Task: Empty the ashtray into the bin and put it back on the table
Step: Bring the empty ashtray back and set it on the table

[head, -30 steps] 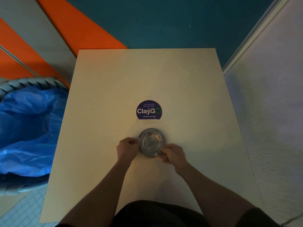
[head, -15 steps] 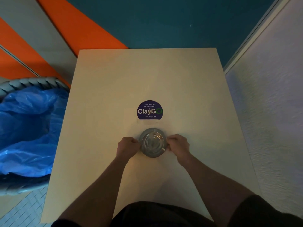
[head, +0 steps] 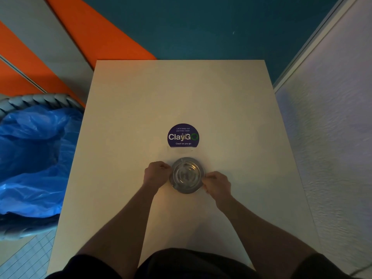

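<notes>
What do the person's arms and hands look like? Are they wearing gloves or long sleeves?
No gloves and no long sleeves. The left hand and right hand are bare, with no rings, watch or bracelets that show. Both forearms are bare too, right up to where dark short sleeves begin near the bottom corners of the picture. The light is dim, so small marks would be hard to see.

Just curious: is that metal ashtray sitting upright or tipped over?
Upright: the ashtray rests level on the table, bowl facing up, left hand and right hand on its rim.
</notes>
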### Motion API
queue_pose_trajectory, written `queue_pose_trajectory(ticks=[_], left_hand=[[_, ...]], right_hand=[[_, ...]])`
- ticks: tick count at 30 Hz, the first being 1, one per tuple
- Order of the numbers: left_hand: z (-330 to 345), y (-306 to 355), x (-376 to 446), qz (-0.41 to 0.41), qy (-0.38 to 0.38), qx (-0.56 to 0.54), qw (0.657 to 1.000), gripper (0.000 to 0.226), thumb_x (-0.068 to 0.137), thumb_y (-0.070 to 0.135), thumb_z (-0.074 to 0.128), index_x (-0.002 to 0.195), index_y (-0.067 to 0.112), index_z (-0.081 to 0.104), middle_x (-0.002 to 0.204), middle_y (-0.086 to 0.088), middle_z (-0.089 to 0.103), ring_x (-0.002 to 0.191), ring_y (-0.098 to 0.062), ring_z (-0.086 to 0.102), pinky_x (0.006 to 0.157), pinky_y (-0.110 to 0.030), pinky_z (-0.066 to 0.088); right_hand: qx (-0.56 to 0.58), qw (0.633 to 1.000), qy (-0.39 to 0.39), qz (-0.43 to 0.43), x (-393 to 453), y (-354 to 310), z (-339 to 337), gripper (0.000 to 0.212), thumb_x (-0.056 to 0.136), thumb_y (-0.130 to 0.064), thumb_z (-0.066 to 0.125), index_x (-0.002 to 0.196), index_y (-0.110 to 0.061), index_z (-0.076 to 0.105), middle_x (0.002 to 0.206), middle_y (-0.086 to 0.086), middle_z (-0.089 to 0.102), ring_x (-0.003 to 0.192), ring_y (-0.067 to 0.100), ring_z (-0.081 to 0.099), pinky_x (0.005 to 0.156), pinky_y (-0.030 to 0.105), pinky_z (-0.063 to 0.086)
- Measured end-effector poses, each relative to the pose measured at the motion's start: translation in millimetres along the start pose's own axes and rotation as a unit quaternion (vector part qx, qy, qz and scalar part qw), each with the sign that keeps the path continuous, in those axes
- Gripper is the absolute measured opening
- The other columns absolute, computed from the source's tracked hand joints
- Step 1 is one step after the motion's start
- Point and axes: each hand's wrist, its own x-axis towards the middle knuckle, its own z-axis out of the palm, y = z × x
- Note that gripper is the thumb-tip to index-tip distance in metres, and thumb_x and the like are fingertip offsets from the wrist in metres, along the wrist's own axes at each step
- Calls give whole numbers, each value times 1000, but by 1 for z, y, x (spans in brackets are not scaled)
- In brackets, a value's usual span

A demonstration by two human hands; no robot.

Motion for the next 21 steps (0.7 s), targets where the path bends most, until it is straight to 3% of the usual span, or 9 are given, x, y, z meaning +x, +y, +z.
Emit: queue_pose_trajectory(ticks=[5, 10, 17, 21], left_hand=[[0, -9, -4, -30, -19, 16, 999, 4, 75, 19, 69, 74, 18, 73, 75, -1, 71, 68, -16, 63, 59, -23, 46], [-6, -16, -9, -104, -72, 48, 991, 14, 63, 22, 70, 61, 8, 71, 48, -4, 63, 39, -16, 51, 44, -20, 41], [-5, -8, -3, -44, -28, -3, 999, 10, 70, 24, 70, 73, 15, 73, 76, -9, 73, 63, -22, 61, 59, -29, 51], [-2, -10, -3, -21, -23, -2, 1000, 3, 75, 16, 72, 73, 16, 74, 76, -7, 73, 68, -21, 64, 59, -27, 52]], right_hand=[[3, 1000, 11, -5, 7, -10, -1, 10, 71, -19, 67, 77, -25, 71, 79, 0, 75, 81, 25, 71, 81, 41, 58], [13, 999, 44, -24, 17, -23, -6, 14, 73, -26, 65, 87, -27, 68, 86, -4, 73, 85, 23, 69, 83, 36, 56], [-15, 999, 25, -22, 12, -4, -9, 11, 78, -23, 66, 88, -22, 72, 87, 1, 74, 83, 24, 68, 79, 33, 55], [-48, 998, 1, -34, 9, 0, -7, 13, 78, -18, 66, 89, -21, 73, 83, -4, 69, 83, 18, 63, 73, 26, 46]])
